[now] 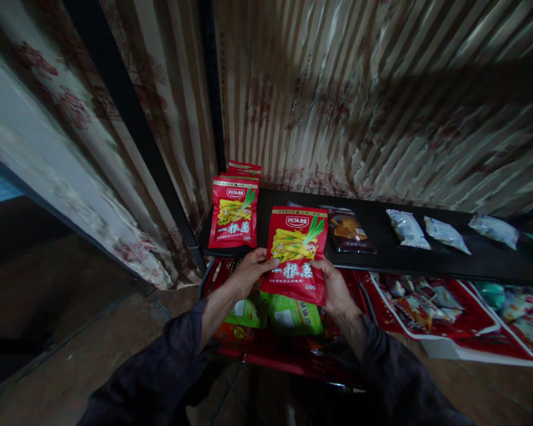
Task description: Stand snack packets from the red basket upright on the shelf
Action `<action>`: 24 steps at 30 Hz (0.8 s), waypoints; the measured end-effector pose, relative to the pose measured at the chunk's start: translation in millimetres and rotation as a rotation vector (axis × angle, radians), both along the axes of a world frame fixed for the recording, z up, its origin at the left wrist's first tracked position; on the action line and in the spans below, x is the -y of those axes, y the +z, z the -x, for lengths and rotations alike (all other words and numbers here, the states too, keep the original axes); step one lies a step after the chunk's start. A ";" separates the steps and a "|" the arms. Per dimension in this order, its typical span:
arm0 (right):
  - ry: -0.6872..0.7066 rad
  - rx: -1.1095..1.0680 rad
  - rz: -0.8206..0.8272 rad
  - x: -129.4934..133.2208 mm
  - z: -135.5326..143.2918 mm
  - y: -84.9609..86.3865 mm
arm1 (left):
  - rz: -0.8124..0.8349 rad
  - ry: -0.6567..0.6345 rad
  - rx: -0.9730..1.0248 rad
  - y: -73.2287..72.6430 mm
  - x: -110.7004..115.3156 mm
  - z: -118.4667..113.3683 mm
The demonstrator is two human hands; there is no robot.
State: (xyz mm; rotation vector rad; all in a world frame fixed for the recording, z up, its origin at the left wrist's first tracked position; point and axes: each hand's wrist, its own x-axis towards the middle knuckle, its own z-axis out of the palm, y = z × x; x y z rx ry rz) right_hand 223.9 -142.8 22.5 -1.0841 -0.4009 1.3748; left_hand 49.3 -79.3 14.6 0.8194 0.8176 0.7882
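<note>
Between my two hands is a red snack bag (pixel 296 251) with yellow sticks and a green onion printed on its front. My left hand (pixel 251 271) pinches its lower left side, thumb on the front. On the lower right side, my right hand (pixel 335 285) grips it the same way. The bag is held just in front of the black shelf (pixel 270 197), above a red basket (pixel 288 362). Green snack bags (pixel 295 316) lie in that basket below my hands. Matching red snack bags (pixel 234 213) stand in a row at the shelf's left end.
Farther right on the shelf lie a dark brown snack bag (pixel 349 231) and several small white packets (pixel 407 229). Red baskets (pixel 475 328) of packets sit on the floor at right. A black shelf post (pixel 151 136) rises at left, with a patterned curtain (pixel 337 100) behind.
</note>
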 end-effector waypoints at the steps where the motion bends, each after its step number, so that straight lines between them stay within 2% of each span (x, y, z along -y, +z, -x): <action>1: 0.002 -0.007 -0.007 -0.3 0.9 -0.6 | -0.008 0.009 0.001 -0.7 -0.6 1.4; 8: 0.002 -0.032 -0.069 0.2 12.3 -6.6 | -0.126 0.074 -0.022 -7.6 -5.0 13.0; 13: 0.018 0.019 -0.103 1.6 22.2 -13.6 | -0.212 0.128 -0.057 -4.0 -10.5 20.0; 18: 0.065 0.031 -0.093 2.9 34.3 -13.0 | -0.287 0.161 -0.094 -3.7 -14.8 25.1; 24: 0.072 0.072 -0.100 -9.6 43.5 -14.6 | -0.351 0.202 -0.181 -9.5 -22.0 30.6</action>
